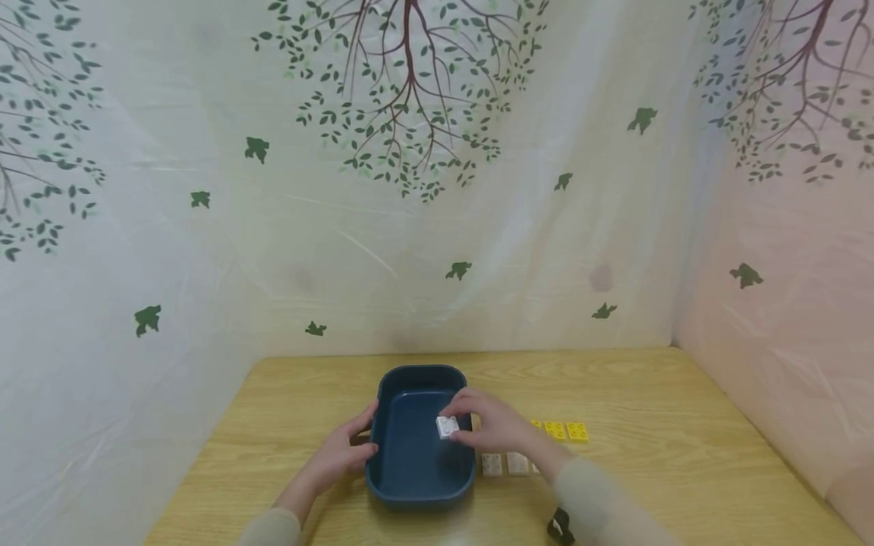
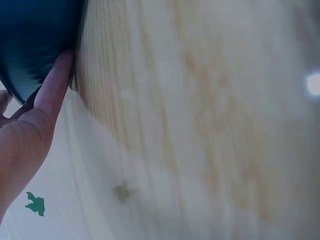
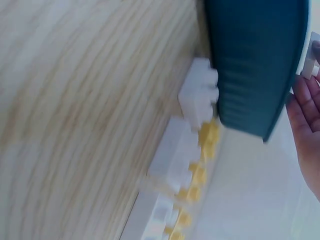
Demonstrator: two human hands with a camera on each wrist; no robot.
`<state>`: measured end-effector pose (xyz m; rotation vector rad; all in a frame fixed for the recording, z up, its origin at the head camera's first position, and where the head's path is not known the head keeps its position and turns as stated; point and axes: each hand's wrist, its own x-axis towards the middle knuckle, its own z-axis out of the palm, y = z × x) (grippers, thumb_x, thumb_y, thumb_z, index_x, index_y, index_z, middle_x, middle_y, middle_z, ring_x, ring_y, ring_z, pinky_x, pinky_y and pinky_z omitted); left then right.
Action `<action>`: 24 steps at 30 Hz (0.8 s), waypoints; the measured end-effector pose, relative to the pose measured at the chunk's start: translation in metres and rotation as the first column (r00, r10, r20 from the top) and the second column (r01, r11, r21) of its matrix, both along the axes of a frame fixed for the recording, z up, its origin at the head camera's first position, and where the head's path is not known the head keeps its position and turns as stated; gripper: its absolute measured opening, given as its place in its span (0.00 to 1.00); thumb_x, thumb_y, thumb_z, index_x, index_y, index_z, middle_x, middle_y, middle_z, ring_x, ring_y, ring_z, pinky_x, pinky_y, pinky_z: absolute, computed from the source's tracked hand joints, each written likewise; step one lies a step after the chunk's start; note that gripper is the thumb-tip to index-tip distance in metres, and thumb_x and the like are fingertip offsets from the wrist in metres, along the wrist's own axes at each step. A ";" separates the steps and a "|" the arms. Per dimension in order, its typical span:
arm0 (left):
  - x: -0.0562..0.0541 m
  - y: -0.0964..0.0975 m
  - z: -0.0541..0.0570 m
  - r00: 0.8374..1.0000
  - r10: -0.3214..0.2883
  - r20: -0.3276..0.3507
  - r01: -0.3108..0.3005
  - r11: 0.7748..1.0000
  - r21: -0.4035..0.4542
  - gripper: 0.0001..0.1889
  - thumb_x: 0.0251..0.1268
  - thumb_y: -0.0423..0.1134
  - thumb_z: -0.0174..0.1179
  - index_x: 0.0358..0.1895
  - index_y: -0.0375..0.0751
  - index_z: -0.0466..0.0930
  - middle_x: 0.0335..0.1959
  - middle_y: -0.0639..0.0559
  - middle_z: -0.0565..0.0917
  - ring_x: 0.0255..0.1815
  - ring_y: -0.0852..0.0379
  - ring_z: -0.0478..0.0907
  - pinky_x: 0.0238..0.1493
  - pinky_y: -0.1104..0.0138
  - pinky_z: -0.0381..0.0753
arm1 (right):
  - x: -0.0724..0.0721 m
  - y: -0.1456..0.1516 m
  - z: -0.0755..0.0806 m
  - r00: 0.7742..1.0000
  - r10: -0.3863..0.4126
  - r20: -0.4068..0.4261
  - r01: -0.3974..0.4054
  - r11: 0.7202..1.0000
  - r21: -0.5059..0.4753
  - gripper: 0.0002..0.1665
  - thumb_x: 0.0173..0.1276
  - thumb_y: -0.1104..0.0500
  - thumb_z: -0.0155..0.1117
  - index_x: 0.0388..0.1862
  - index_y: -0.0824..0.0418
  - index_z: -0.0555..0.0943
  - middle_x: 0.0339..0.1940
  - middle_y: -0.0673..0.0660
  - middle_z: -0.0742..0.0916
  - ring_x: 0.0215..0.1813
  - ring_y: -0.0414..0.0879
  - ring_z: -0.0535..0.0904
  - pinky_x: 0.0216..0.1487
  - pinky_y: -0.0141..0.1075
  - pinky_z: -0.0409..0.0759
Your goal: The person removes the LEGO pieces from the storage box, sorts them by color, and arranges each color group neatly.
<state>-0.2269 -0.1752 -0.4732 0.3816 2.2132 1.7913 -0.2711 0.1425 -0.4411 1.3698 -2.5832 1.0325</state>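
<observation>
A dark blue tray (image 1: 418, 497) with rounded corners sits on the table. My left hand (image 1: 339, 455) rests against its outer left wall, thumb and fingers spread; in the left wrist view a straight finger (image 2: 56, 82) lies along the wall. Over the tray's right side, my right hand (image 1: 497, 426) pinches a white toy brick (image 1: 447, 427) with studs between thumb and fingers. Part of that brick (image 3: 310, 57) shows past the tray's rim in the right wrist view.
Right of the tray, a row of white bricks (image 1: 492, 465) stands nearer me and a row of yellow bricks (image 1: 576, 432) behind it, both partly hidden by my right arm. A small black object (image 1: 560, 527) lies by the right sleeve. Leaf-patterned sheeting (image 1: 410, 265) surrounds the wooden table (image 1: 287, 409).
</observation>
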 end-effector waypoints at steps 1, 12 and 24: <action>0.000 0.000 0.000 1.000 -0.002 -0.002 0.002 1.000 -0.001 0.41 0.65 0.31 0.57 0.80 0.42 0.47 0.72 0.25 0.60 0.69 0.28 0.63 0.54 0.53 0.81 | 0.001 0.005 0.001 1.000 -0.017 0.015 0.017 1.000 -0.013 0.16 0.64 0.57 0.71 0.52 0.55 0.85 0.46 0.45 0.82 0.45 0.42 0.79 0.48 0.41 0.82; 0.000 0.000 0.002 0.999 -0.017 0.033 0.016 1.000 0.003 0.41 0.66 0.30 0.55 0.80 0.41 0.45 0.72 0.24 0.58 0.70 0.27 0.61 0.54 0.51 0.80 | 0.012 0.068 -0.006 0.996 -0.084 -0.029 0.081 0.992 -0.095 0.18 0.61 0.63 0.72 0.51 0.57 0.84 0.45 0.46 0.83 0.46 0.40 0.80 0.48 0.44 0.83; 0.007 0.003 0.003 0.999 -0.002 0.035 0.002 1.000 0.015 0.41 0.66 0.28 0.55 0.80 0.40 0.45 0.73 0.24 0.56 0.70 0.26 0.60 0.55 0.51 0.80 | 0.034 0.125 -0.013 0.980 -0.190 0.061 0.192 0.981 -0.030 0.13 0.63 0.58 0.73 0.46 0.57 0.85 0.43 0.46 0.83 0.45 0.39 0.80 0.47 0.41 0.83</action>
